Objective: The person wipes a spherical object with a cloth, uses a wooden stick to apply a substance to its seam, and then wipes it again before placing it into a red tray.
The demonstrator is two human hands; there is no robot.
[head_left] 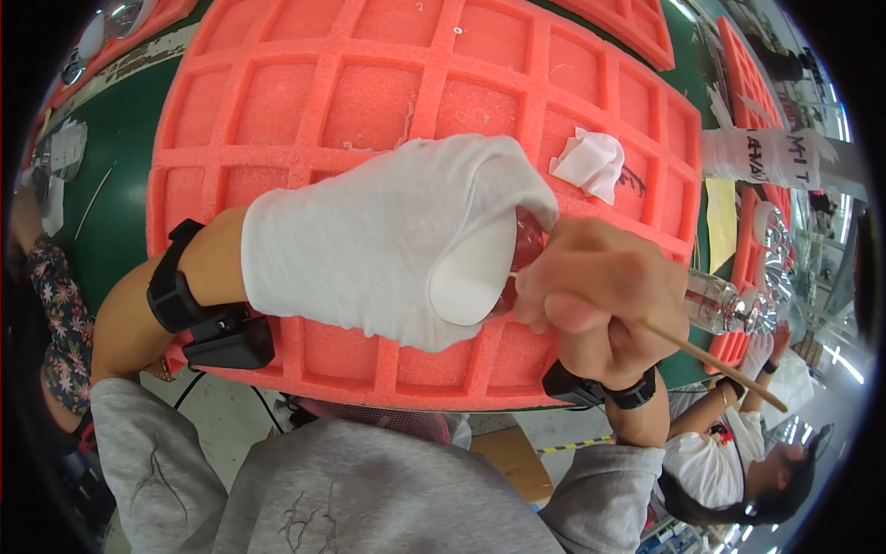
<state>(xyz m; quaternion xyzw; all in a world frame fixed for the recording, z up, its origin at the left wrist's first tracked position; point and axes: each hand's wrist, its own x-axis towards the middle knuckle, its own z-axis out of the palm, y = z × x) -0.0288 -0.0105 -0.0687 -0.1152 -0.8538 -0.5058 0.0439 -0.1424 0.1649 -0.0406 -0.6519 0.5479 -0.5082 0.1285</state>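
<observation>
My left hand (397,235), in a white glove, is wrapped round a white rounded piece (475,268) with a smooth face. Beside that face shows a clear or reddish glossy part (528,242); the glove and my right fingers hide the rest, so its kind is unclear. My bare right hand (609,291) is closed on a thin wooden stick (715,362), whose long end slants out to the lower right. The fingertips are close against the held piece, and the stick's working end is mostly hidden there. Both hands are above a red foam tray (305,102) with square compartments.
A crumpled white cloth (591,164) lies on the tray, right of centre. Clear glass bottles (715,303) stand beyond its right edge, near a taped grey post (784,162). The green table (120,203) shows at left. Another person (729,462) is at lower right.
</observation>
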